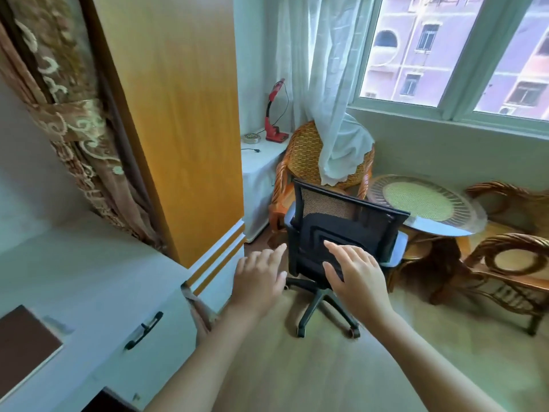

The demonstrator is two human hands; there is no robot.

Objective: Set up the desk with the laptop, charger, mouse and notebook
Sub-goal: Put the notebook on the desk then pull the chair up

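A brown notebook point(23, 343) lies on the white desk point(83, 281) at the lower left. Its far corner points toward the desk's drawer handle point(144, 330). Both my arms reach forward over the floor toward a black mesh office chair point(347, 221) that stands with its back to me. My left hand point(258, 278) is open with fingers spread, just left of the chair. My right hand point(356, 275) is open too, held in front of the chair's backrest. Neither hand holds anything. No laptop, charger or mouse is in view.
A tall wooden cabinet point(184, 120) rises beside the desk. Behind the office chair stand a wicker chair point(306, 162), a round glass-topped table point(427, 203) and more rattan chairs point(511, 272). A red desk lamp point(274, 114) sits on a white unit by the curtain.
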